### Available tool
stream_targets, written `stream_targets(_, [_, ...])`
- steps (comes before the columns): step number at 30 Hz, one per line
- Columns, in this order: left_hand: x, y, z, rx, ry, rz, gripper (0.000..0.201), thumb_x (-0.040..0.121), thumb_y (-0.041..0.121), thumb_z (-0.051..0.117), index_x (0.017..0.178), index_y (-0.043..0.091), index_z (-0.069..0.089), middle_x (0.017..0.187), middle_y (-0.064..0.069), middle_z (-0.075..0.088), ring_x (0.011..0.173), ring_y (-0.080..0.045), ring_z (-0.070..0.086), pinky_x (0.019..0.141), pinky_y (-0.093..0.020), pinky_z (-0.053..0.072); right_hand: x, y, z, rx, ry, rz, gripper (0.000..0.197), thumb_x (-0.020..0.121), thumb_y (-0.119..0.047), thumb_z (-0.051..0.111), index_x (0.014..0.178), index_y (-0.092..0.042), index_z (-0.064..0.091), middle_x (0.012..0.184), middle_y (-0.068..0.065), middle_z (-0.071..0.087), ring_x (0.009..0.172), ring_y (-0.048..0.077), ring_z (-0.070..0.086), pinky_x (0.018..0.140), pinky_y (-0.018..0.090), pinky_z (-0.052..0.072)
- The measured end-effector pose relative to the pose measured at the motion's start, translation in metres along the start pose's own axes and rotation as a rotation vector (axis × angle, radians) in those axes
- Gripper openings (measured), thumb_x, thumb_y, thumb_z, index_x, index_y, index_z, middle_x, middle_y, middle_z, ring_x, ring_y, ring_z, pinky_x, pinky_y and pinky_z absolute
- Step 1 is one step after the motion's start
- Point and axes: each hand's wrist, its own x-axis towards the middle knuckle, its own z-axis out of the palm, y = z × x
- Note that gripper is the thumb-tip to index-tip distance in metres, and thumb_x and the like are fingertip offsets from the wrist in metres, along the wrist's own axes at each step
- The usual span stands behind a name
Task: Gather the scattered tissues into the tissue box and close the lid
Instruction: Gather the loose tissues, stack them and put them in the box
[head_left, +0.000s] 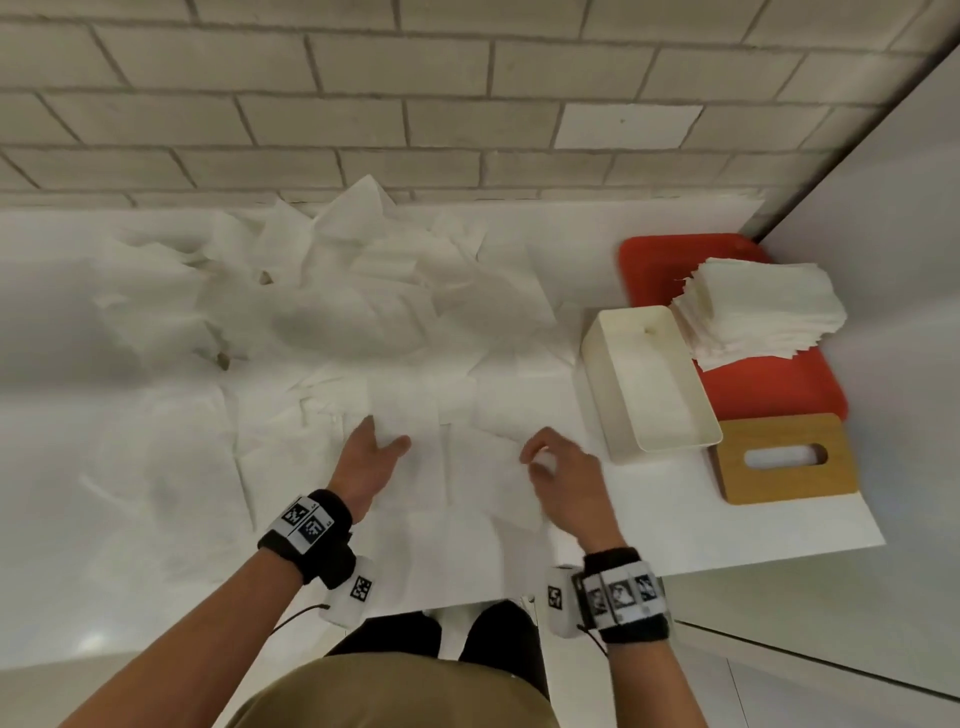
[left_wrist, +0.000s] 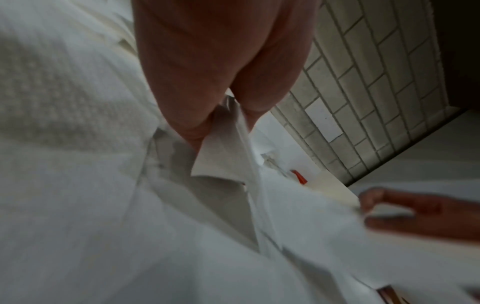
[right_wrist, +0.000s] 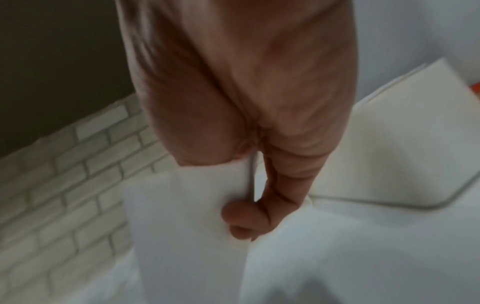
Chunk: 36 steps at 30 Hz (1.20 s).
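Observation:
Many white tissues (head_left: 332, 291) lie scattered over the white table, piled thickest at the back. Near the front edge, a flat tissue (head_left: 467, 467) is held by both hands. My left hand (head_left: 387, 434) pinches its left part between thumb and fingers; the left wrist view shows the tissue (left_wrist: 221, 160) pulled up between them. My right hand (head_left: 535, 457) pinches the right edge with curled fingers (right_wrist: 246, 222). The open cream tissue box (head_left: 649, 379) stands just right of my right hand. Its wooden lid (head_left: 784, 457), with an oval slot, lies flat beside the box.
A red tray (head_left: 779, 384) at the back right carries a neat stack of tissues (head_left: 763, 312). A brick wall runs behind the table and a white panel closes the right side. The table's front edge is just below my wrists.

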Motion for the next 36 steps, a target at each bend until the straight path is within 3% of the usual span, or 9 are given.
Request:
stream_targets(5, [-0.012, -0.009, 0.030, -0.107, -0.186, -0.149, 0.024, 0.106, 0.009, 0.057, 0.128, 0.009, 0.069, 0.121, -0.011, 0.078, 0.115, -0.036, 0.073, 0.106, -0.060, 0.055, -0.031, -0.052, -0.050, 0.635, 0.190, -0.119, 0.030, 0.105, 0.000, 0.063, 0.119, -0.022, 0.079, 0.126, -0.008, 0.076, 0.118, 0.010, 0.070, 0.095, 0.025, 0.057])
stream_targets(10, [-0.021, -0.005, 0.053, -0.224, -0.236, -0.265, 0.029, 0.111, 0.015, 0.049, 0.130, 0.009, 0.069, 0.125, -0.013, 0.077, 0.117, -0.034, 0.072, 0.106, -0.054, 0.056, -0.044, -0.060, -0.030, 0.791, 0.255, -0.172, 0.026, 0.106, -0.004, 0.065, 0.124, -0.018, 0.077, 0.131, -0.004, 0.074, 0.126, 0.018, 0.068, 0.100, 0.030, 0.057])
stream_targets(14, [-0.025, 0.002, 0.059, -0.258, -0.261, -0.303, 0.034, 0.111, 0.017, 0.045, 0.126, 0.008, 0.073, 0.122, -0.014, 0.078, 0.115, -0.034, 0.073, 0.103, -0.051, 0.058, -0.041, -0.017, 0.016, 0.593, 0.149, -0.073, 0.028, 0.105, -0.009, 0.067, 0.118, -0.031, 0.079, 0.129, -0.008, 0.072, 0.122, 0.013, 0.068, 0.103, 0.040, 0.058])
stream_targets(18, [-0.027, 0.006, 0.062, -0.331, -0.223, -0.312, 0.042, 0.114, 0.032, 0.039, 0.122, 0.009, 0.074, 0.125, -0.018, 0.076, 0.112, -0.033, 0.074, 0.103, -0.047, 0.057, -0.039, 0.017, 0.056, 0.341, 0.094, -0.016, 0.035, 0.101, -0.009, 0.070, 0.106, -0.043, 0.078, 0.122, -0.017, 0.066, 0.114, -0.007, 0.062, 0.095, 0.018, 0.051])
stream_targets(23, [-0.030, 0.010, 0.064, -0.273, -0.262, -0.241, 0.047, 0.111, 0.051, 0.044, 0.126, 0.018, 0.073, 0.121, -0.005, 0.079, 0.113, -0.022, 0.075, 0.102, -0.042, 0.057, -0.034, 0.024, 0.075, 0.182, 0.031, -0.053, 0.022, 0.101, -0.017, 0.072, 0.109, -0.038, 0.074, 0.118, -0.012, 0.064, 0.101, -0.002, 0.065, 0.086, 0.008, 0.047])
stream_targets(27, [-0.019, -0.006, 0.060, 0.013, -0.138, -0.053, 0.039, 0.112, 0.036, 0.052, 0.104, 0.004, 0.074, 0.097, -0.002, 0.078, 0.092, -0.023, 0.074, 0.085, -0.035, 0.058, -0.010, 0.018, 0.057, 0.070, 0.312, -0.028, 0.019, 0.105, -0.034, 0.066, 0.117, -0.021, 0.059, 0.119, 0.003, 0.053, 0.081, 0.011, 0.067, 0.077, 0.024, 0.059])
stream_targets(29, [-0.014, -0.011, 0.055, 0.061, -0.115, -0.060, 0.048, 0.110, 0.045, 0.052, 0.088, 0.005, 0.064, 0.081, -0.005, 0.063, 0.079, -0.022, 0.060, 0.074, -0.036, 0.049, 0.015, 0.016, 0.047, -0.075, 0.431, 0.038, 0.044, 0.104, -0.044, 0.065, 0.133, -0.014, 0.051, 0.132, 0.013, 0.048, 0.100, 0.032, 0.068, 0.080, 0.045, 0.063])
stream_targets(32, [-0.007, -0.019, 0.049, 0.109, -0.114, -0.048, 0.054, 0.098, 0.066, 0.056, 0.087, 0.013, 0.061, 0.079, -0.006, 0.056, 0.074, -0.021, 0.055, 0.070, -0.038, 0.047, 0.061, 0.013, 0.039, -0.293, 0.263, 0.248, 0.085, 0.098, -0.060, 0.068, 0.149, 0.002, 0.040, 0.146, 0.026, 0.046, 0.134, 0.045, 0.048, 0.107, 0.051, 0.049])
stream_targets(36, [-0.007, -0.017, 0.046, 0.117, -0.128, -0.038, 0.054, 0.100, 0.054, 0.062, 0.097, 0.001, 0.072, 0.098, -0.018, 0.078, 0.092, -0.034, 0.076, 0.088, -0.054, 0.061, 0.105, 0.006, 0.026, -0.276, 0.034, 0.243, 0.061, 0.103, -0.045, 0.062, 0.142, 0.001, 0.053, 0.143, 0.022, 0.056, 0.135, 0.039, 0.049, 0.117, 0.045, 0.037])
